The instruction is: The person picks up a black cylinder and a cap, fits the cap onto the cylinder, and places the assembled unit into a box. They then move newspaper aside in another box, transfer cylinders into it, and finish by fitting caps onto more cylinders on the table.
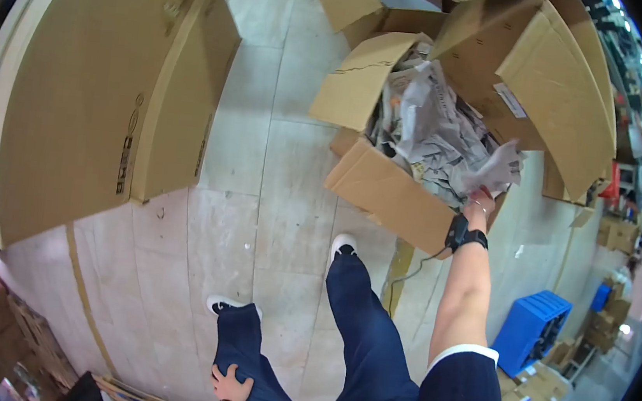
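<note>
My right arm reaches into an open cardboard box (pixel 396 197) filled with crumpled newspaper (pixel 441 139). At the box's near right corner, my right hand (pixel 480 200) is closed on a newspaper sheet (pixel 499 169) that rises past the rim; its fingertips are partly covered by the paper. A black device with a cable (pixel 417 269) is strapped to that wrist. My left hand (pixel 231 385) rests on my left thigh, fingers spread, holding nothing.
Tall, flat cardboard cartons (pixel 85 97) stand to the left. Another open cardboard box (pixel 565 77) adjoins the paper-filled one at the far right. A blue plastic crate (pixel 533 328) sits on the right beside stacked cartons (pixel 543 392). Yellow lines (pixel 84 293) mark the tiled floor.
</note>
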